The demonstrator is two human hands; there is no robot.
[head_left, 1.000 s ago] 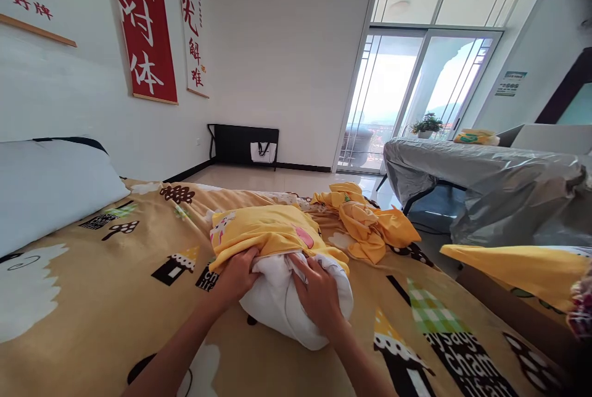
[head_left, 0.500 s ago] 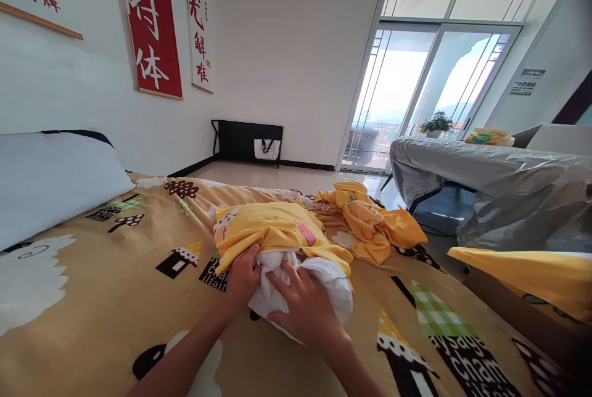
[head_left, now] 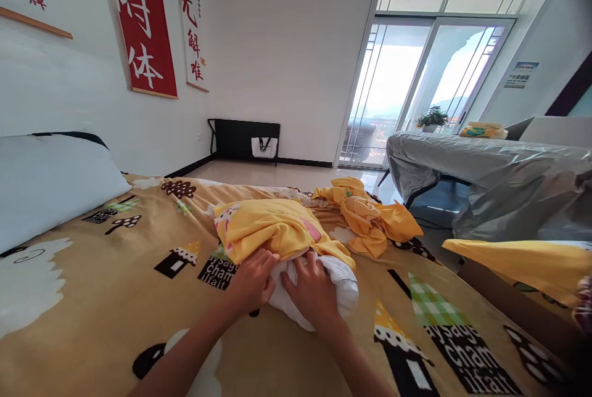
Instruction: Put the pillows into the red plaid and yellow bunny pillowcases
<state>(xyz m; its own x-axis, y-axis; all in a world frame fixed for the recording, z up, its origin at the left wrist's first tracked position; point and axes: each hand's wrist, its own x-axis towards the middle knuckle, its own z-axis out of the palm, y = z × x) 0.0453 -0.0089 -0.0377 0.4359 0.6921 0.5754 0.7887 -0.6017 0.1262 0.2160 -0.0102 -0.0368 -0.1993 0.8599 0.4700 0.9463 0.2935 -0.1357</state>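
Note:
A yellow pillowcase [head_left: 263,224] with printed pictures lies on the bed, partly pulled over a white pillow [head_left: 346,289] whose near end sticks out of the opening. My left hand [head_left: 256,274] is closed on the pillowcase's edge at the left of the opening, its fingers curled. My right hand [head_left: 311,286] presses on the white pillow just inside the opening, fingers bent around its bunched cloth and the tips close under the yellow hem. The far part of the white pillow is hidden inside the pillowcase.
Crumpled yellow cloth [head_left: 370,218] lies at the bed's far right edge. A patterned sheet [head_left: 111,298] covers the bed. A white pillow or cushion [head_left: 55,181] stands at the left. More yellow cloth [head_left: 518,261] and a plastic-covered table [head_left: 490,159] are on the right.
My left hand has shifted right and its fingers have curled onto the pillowcase edge. My right hand's spread fingers have drawn in on the white pillow, moving slightly up toward the opening.

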